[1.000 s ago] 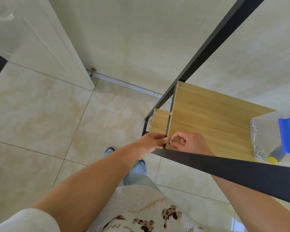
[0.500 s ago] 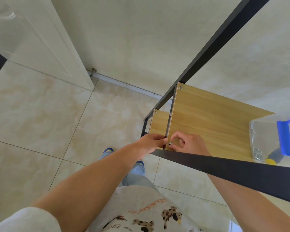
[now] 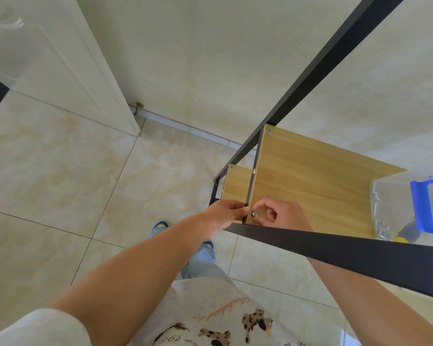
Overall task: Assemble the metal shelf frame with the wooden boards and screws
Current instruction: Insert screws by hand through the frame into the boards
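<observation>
While our left hand grips the frame upright, our right hand pinches the screw (at nine o'clock of its curled fingers) on the board

Black front rail crosses over both forearms; clear box crowds the board's right end

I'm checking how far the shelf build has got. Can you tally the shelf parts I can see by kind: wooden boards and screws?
Wooden boards: 2, upper board, lower board
Screws: 4, near-corner screw, mid-edge screw, far-corner screw, lower-board screw
Total: 6
</observation>
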